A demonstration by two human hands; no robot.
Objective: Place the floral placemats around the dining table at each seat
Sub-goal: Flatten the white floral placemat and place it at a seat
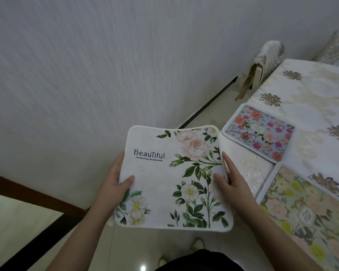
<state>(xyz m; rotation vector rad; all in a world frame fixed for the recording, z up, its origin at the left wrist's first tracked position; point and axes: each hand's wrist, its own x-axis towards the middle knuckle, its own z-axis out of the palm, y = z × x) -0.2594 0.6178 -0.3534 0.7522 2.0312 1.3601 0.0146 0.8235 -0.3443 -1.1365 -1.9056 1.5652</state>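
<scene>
Both hands, left hand (116,179) and right hand (226,178), pinch a white "Beautiful" placemat (172,178) off the table's (309,106) edge; fingers apparently curl beneath.

two placemats (259,133) lie on the table (311,106), right of the held placemat (172,178).

My left hand (114,182) and right hand (228,178) grip the white placemat (172,178) beside the surface (305,106) carrying two placemats.

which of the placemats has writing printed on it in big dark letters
The white placemat held off the table between the left hand and right hand. It reads "BeauTiful"; the blue one and yellow-green one lie on the table.
</scene>
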